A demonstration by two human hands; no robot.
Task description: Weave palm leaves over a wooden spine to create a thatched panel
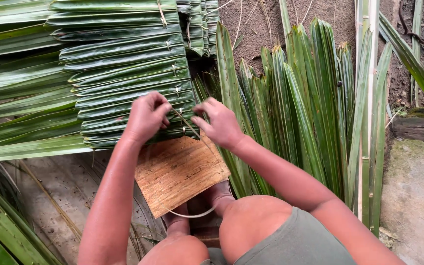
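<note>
A panel of folded green palm leaves (128, 73), pinned together with thin sticks, lies in front of me and runs away toward the top. My left hand (145, 118) grips the nearest folded leaf at the panel's lower edge. My right hand (219, 122) pinches a thin pale stick (186, 122) that crosses between the two hands at that edge. A flat brown wooden board (177, 172) lies under the panel's near end, above my feet and knees.
A pile of loose long green leaves (300, 103) lies to the right on the dirt. More long leaves (20, 98) stretch to the left. A pale stripped midrib (366, 108) stands at the right, next to a weathered wooden beam (420, 128) and a concrete slab (415, 196).
</note>
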